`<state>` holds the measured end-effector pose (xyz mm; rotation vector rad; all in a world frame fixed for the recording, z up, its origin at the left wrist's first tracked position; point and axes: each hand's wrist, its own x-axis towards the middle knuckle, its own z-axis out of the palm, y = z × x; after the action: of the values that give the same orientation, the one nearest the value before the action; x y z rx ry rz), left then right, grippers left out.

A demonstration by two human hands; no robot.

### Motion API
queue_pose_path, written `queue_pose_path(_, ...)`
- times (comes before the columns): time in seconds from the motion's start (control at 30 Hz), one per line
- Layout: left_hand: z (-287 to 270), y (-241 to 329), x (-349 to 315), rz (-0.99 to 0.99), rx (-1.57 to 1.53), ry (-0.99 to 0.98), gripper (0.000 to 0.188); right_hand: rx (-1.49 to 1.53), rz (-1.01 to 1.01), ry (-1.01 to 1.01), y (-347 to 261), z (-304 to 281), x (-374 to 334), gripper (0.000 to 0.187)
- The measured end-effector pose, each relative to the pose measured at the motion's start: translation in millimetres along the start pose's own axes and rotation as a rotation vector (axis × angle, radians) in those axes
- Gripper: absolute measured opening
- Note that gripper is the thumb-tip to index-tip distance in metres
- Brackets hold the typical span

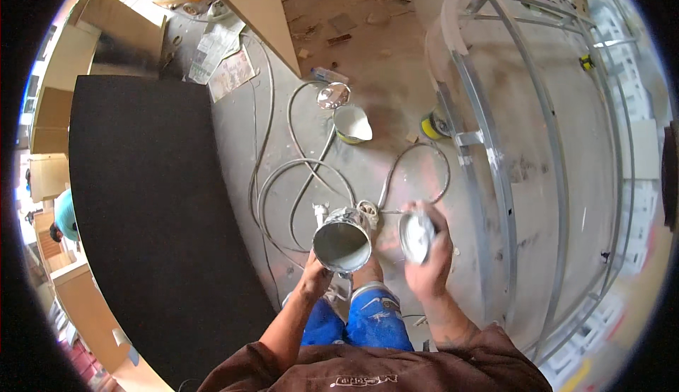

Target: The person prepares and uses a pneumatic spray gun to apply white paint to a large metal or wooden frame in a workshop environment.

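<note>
A paint-smeared metal cup point(343, 245) is tilted so its open mouth faces me, with pale grey-white liquid inside. My left hand point(315, 279) is closed around its lower left side. To the right, apart from the cup, my right hand point(433, 264) grips a round metal lid point(416, 236) smeared with white; hand and lid are slightly blurred. Beyond the cup, on the floor, stands an open can of white paint point(352, 124). A shiny round lid point(333, 95) lies just behind that can.
Hoses point(263, 187) coil across the floor. A large black panel point(148, 215) fills the left; a tubular metal frame point(544, 123) stands right, beside a yellow-labelled can point(435, 124). Newspapers point(221, 56) lie at the upper left. Another person point(65, 216) is at far left.
</note>
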<state>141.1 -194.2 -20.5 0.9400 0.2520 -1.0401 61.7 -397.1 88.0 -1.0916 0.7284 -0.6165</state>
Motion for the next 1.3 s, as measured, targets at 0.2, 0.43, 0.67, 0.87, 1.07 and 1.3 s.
queue_pose_path(0.2,-11,43,61,-0.014,-0.017,-0.154,0.047,0.045,0.303,-0.190,75,9,91,0.055)
queue_pose_path(0.43,19,111,105,0.114,-0.087,-0.089,0.065,0.428,0.594,-0.312,124,92,140,0.045)
queue_pose_path(0.67,-17,173,147,0.218,-0.176,0.012,0.060,0.536,0.738,-0.341,181,145,209,0.063)
queue_pose_path(0.87,-34,215,195,0.376,-0.057,0.165,0.057,-0.128,0.669,0.334,371,79,363,0.041)
queue_pose_path(1.07,-69,238,228,0.392,0.080,0.148,0.063,-0.496,0.816,0.663,472,103,458,0.095)
queue_pose_path(1.3,-89,239,249,0.334,0.037,0.118,0.069,-0.590,0.825,1.001,496,112,484,0.067)
